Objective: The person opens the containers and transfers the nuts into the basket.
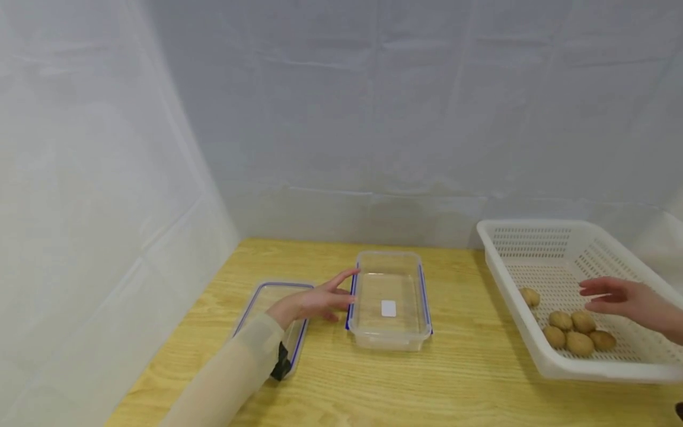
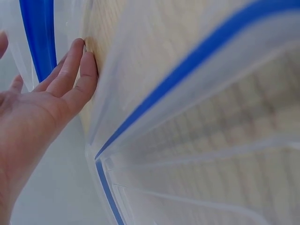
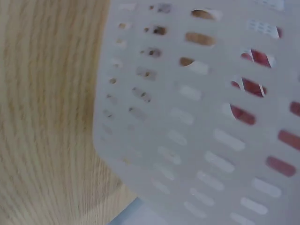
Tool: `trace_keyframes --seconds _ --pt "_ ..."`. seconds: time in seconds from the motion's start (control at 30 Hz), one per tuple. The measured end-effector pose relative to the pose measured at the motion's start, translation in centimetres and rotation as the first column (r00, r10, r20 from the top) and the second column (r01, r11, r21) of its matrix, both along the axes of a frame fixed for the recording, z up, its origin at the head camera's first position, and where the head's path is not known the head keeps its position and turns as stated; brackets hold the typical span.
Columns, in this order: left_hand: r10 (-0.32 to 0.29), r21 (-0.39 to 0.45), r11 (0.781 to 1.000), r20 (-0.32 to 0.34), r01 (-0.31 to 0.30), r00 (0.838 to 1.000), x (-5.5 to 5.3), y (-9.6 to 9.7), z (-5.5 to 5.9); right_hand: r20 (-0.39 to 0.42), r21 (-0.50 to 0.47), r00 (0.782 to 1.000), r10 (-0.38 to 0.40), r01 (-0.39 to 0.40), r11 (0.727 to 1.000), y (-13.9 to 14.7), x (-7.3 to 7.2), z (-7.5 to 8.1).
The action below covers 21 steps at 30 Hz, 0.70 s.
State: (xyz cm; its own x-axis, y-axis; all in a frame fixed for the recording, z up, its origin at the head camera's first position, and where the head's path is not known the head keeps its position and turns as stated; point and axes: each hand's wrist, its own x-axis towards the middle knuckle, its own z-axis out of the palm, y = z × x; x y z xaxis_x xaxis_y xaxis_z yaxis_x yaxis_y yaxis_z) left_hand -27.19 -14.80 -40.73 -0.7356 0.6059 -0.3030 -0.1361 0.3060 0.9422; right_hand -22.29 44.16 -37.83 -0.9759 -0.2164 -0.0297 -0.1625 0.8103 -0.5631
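Note:
A clear plastic food container point(image 1: 388, 341) with blue-edged sides stands on the table, a white label in it. My left hand point(image 1: 320, 299) is at its left side, fingers spread and fairly straight, fingertips by the blue edge. Under the left forearm lies a clear lid point(image 1: 261, 302) with a blue seal, partly covered by the sleeve. My right hand point(image 1: 635, 303) hovers over the white basket point(image 1: 512, 314), its fingers loosely bent and holding nothing. Below it, several potatoes point(image 1: 580, 344) lie on the basket floor; one potato point(image 1: 530, 297) sits apart near the left wall.
The wooden table point(image 1: 459, 379) carries everything. White sheeting point(image 1: 347, 148) hangs behind the table and along its left side. In the right wrist view the slotted basket wall point(image 3: 187, 140) fills most of the picture and largely hides the hand.

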Motion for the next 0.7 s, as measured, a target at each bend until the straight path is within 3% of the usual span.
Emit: trace_keyframes --seconds 0.2,0.5,0.7 --pt "-0.005 0.0 1.0 -0.022 0.005 1.0 -0.1 -0.1 0.1 -0.002 -0.02 0.999 -0.037 0.037 0.999 -0.5 0.4 0.9" --pt "0.007 0.02 1.0 -0.045 -0.006 0.999 -0.2 -0.6 0.0 -0.011 -0.051 0.999 -0.032 0.031 0.998 -1.9 0.8 2.5" --pt "0.022 -0.001 1.0 -0.107 -0.023 0.994 -0.2 -1.8 0.7 -0.086 -0.086 0.996 -0.023 0.016 0.996 -3.7 1.2 3.5"
